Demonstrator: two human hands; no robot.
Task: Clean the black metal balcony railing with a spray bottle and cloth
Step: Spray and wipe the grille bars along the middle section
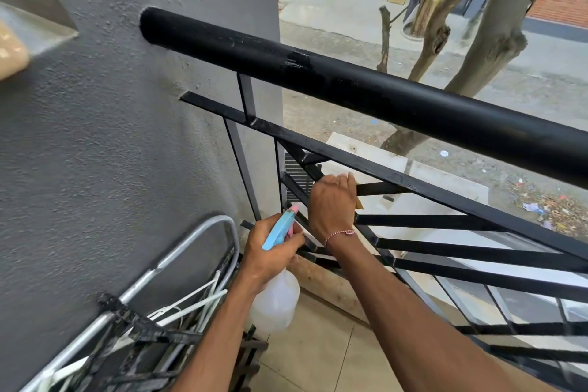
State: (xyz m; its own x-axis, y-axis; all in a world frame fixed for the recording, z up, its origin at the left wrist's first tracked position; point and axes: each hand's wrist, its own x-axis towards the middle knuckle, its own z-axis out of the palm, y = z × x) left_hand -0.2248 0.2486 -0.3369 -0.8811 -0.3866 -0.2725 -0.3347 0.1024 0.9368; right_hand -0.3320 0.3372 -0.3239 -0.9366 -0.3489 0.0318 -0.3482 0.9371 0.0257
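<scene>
Left hand [270, 256] grip clamped on spray bottle [276, 299]; right hand [332, 205] grip curled round cloth [359, 203], railing [413, 219]

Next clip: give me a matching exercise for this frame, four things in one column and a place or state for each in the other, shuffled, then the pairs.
Things:
1. spray bottle
2. top rail
3. right hand
4. folded metal frame

Places or states:
A. leaning against the grey wall, lower left
B. held in the left hand, nozzle toward the bars
C. round black tube running out from the wall
D. curled around a slanted bar, red thread at the wrist

Pairs: 1-B, 2-C, 3-D, 4-A
</scene>
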